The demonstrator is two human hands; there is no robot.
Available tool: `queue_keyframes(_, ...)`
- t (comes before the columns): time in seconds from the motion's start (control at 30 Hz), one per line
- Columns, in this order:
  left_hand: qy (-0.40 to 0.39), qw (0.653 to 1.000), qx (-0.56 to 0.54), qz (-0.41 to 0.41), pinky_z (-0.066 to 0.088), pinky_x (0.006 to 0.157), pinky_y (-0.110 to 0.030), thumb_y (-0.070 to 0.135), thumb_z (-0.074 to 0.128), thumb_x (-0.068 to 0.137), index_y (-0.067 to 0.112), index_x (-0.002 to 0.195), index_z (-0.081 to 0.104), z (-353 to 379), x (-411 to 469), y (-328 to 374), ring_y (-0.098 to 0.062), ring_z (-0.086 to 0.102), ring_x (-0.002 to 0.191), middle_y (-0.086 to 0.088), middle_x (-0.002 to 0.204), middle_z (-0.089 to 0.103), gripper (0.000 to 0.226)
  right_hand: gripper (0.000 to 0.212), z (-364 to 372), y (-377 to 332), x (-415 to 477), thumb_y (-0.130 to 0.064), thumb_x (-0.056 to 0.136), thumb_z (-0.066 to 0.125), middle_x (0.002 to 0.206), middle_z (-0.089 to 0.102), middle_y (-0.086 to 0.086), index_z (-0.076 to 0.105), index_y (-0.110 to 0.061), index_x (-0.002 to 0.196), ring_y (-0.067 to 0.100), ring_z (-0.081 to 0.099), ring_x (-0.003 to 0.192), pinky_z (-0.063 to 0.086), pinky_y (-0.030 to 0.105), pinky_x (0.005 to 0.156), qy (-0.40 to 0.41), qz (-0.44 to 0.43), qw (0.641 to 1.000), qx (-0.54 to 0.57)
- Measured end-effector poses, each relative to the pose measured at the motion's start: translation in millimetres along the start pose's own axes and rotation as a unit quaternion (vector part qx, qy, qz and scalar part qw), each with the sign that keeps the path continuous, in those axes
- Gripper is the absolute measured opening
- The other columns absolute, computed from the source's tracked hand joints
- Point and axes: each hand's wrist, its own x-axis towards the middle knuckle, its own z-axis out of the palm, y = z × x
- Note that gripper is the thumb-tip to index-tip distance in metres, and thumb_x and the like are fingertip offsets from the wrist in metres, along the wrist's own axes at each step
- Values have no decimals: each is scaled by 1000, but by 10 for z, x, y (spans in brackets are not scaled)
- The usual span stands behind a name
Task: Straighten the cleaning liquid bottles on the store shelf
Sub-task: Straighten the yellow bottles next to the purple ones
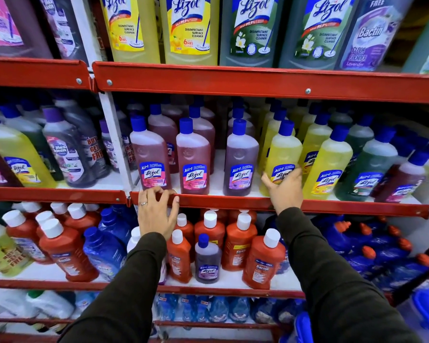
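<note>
Mid-straightening on the middle shelf (pixel 233 203): right hand (pixel 284 188) grip closed around the front yellow Lizol bottle (pixel 281 157), left hand (pixel 156 212) open on the rail; next, probably square its label forward.

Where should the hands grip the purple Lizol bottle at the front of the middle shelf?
Probably the purple Lizol bottle is best taken on the wide lower body around the label, from the front. It stands upright at the shelf's front edge, neighbours on both sides but with gaps; the narrow blue-capped neck gives less hold.
</note>
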Motion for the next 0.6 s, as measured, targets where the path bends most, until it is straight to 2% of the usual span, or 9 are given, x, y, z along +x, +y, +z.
queue_keyframes(0.13, 30, 999, -18, -18, 49, 95, -52, 37, 52, 100, 8, 112, 67, 52, -16, 24, -39, 49, 117, -21, 117, 59, 34, 93, -30, 8, -34, -54, 77, 81, 130, 59, 21, 40, -1, 141, 40, 62, 119, 57, 51, 97, 1, -17, 1000, 4)
queue_keyframes(0.23, 48, 998, -28, -34, 48, 100, -55, 47, 40, 99, 8, 112, 66, 75, -33, 92, -38, 46, 120, -20, 118, 57, 48, 91, -45, 43, -33, -52, 78, 82, 130, 59, 21, 40, -1, 141, 39, 61, 120, 57, 49, 97, -3, -25, 1000, 5)
queue_keyframes(0.27, 51, 998, -30, -37, 43, 106, -58, 49, 37, 98, 9, 114, 65, 96, -51, 115, -38, 45, 123, -20, 120, 56, 51, 92, -48, 56, -33, -53, 77, 82, 130, 59, 20, 40, -2, 140, 39, 61, 120, 56, 50, 97, -8, -26, 1000, 6)
queue_keyframes(0.33, 67, 995, -52, -49, 19, 122, -59, 49, 37, 98, 13, 125, 60, 159, -115, 211, -38, 40, 134, -17, 130, 54, 50, 95, -50, 102, -31, -57, 76, 82, 131, 56, 19, 40, -2, 142, 38, 58, 124, 54, 50, 102, -14, -27, 999, 27)
queue_keyframes(0.4, 87, 988, -100, -81, -3, 124, -53, 47, 38, 98, 16, 138, 50, 209, -196, 422, -35, 32, 145, -13, 143, 47, 52, 101, -72, 137, -50, -59, 78, 81, 141, 48, 19, 36, -3, 149, 34, 49, 136, 46, 46, 113, -19, -19, 997, 76)
queue_keyframes(0.43, 96, 983, -126, -91, -7, 122, -53, 46, 38, 98, 17, 142, 46, 231, -237, 563, -33, 29, 147, -11, 148, 43, 53, 101, -94, 136, -64, -59, 82, 78, 148, 43, 18, 33, -5, 154, 31, 42, 142, 41, 44, 119, -22, -12, 994, 105)
queue_keyframes(0.5, 104, 979, -167, -54, -4, 122, -56, 44, 40, 98, 17, 142, 43, 261, -306, 899, -29, 29, 147, -10, 152, 41, 52, 89, -150, 125, -72, -58, 93, 64, 160, 35, 15, 29, -9, 159, 27, 32, 152, 29, 45, 127, -33, -5, 986, 164)
queue_keyframes(0.6, 71, 955, -269, 100, 18, 123, -51, 36, 44, 99, 16, 143, 42, 298, -339, 1453, -25, 35, 143, -9, 151, 43, 48, 68, -248, 126, -54, -49, 106, 45, 166, 33, 9, 29, -13, 161, 21, 29, 156, 22, 38, 129, -52, 6, 969, 241)
